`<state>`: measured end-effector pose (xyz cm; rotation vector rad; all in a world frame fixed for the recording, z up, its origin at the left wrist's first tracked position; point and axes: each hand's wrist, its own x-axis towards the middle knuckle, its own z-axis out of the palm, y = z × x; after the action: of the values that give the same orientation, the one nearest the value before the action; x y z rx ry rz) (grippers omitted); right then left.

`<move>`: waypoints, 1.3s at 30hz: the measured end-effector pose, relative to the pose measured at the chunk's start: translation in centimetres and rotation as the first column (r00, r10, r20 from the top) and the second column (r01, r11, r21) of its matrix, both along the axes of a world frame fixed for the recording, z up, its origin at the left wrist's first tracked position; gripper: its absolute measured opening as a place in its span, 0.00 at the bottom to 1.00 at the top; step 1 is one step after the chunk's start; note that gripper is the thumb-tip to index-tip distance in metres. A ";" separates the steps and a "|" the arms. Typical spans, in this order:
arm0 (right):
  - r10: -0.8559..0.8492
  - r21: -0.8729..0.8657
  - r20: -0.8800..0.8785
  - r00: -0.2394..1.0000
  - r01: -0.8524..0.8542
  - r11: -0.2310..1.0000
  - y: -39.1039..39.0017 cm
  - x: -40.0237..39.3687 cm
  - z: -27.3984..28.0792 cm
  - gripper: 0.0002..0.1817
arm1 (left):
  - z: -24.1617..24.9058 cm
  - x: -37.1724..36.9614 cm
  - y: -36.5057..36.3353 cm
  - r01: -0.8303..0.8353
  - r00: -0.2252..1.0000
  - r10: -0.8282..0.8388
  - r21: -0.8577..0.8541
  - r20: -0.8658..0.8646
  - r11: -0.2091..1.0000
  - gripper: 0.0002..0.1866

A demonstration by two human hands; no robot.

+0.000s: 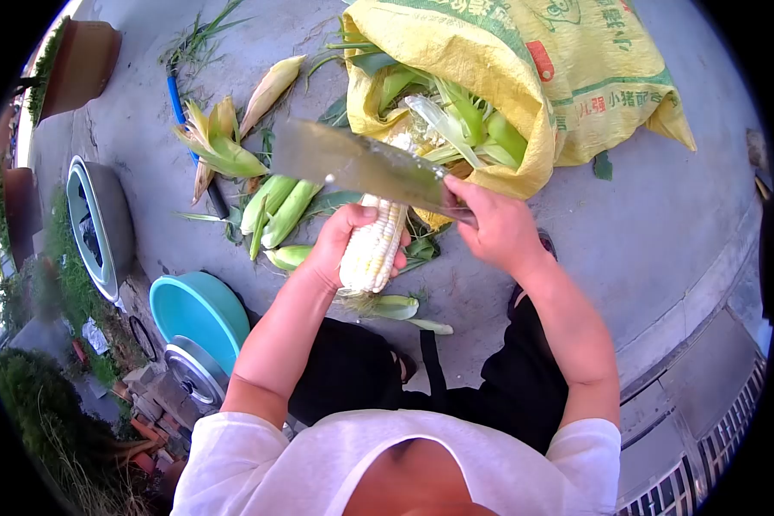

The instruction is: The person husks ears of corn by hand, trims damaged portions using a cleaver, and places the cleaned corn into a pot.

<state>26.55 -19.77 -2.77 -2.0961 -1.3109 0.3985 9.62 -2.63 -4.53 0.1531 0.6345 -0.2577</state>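
Observation:
My left hand [340,245] is wrapped round a husked ear of pale corn [372,249], held upright with its lower end toward me. In my right hand [499,225] is the handle of a broad cleaver [361,163]. Its blade reaches left across the upper part of the cob and hides some of it. Beyond the blade, a yellow woven sack [525,163] lies open with green husks [469,112] inside its mouth. Unhusked green ears [275,211] rest on the ground left of the cob.
A turquoise basin [199,318] and a metal lid [195,372] are at the lower left, below a grey tub [112,228]. Loose husks [219,142] and a blue-handled tool [176,101] lie on the concrete. A brown planter [82,69] stands at the upper left.

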 end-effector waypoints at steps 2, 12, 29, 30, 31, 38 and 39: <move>0.175 -0.020 -0.013 0.985 -0.175 0.984 0.5 -1.0 0.9 0.26 | 0.0 0.5 -0.3 -0.034 0.999 0.034 0.015 0.013 0.999 0.26; -0.213 -0.399 -0.030 0.977 0.183 0.899 -0.9 4.4 -3.8 0.17 | 3.3 -0.7 -1.2 0.069 0.995 -0.075 0.107 0.060 0.992 0.31; -0.251 -0.085 -0.506 0.825 0.243 0.966 0.3 1.9 2.2 0.17 | 8.5 -3.4 -2.1 -0.028 0.905 -0.042 0.158 0.423 0.987 0.45; -0.250 -0.075 -0.514 0.820 0.248 0.966 0.3 1.8 2.3 0.17 | 8.7 -3.5 -2.2 -0.035 0.906 -0.035 0.157 0.421 0.987 0.45; -0.245 -0.077 -0.517 0.820 0.240 0.968 0.2 1.8 2.2 0.17 | 8.9 -3.5 -2.3 -0.047 0.896 -0.026 0.152 0.442 0.987 0.45; -0.231 -0.081 -0.516 0.825 0.221 0.972 -0.1 2.0 2.0 0.16 | 9.6 -3.5 -2.7 -0.116 0.875 0.016 0.178 0.483 0.977 0.46; -0.257 -0.117 -0.504 0.825 0.229 0.966 -0.2 2.0 1.9 0.15 | 9.7 -3.5 -2.7 -0.131 0.879 0.025 0.192 0.476 0.973 0.47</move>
<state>28.50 -19.92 -0.85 -1.9698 -0.7131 0.8224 6.09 -5.37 5.18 0.3899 0.1784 -0.0630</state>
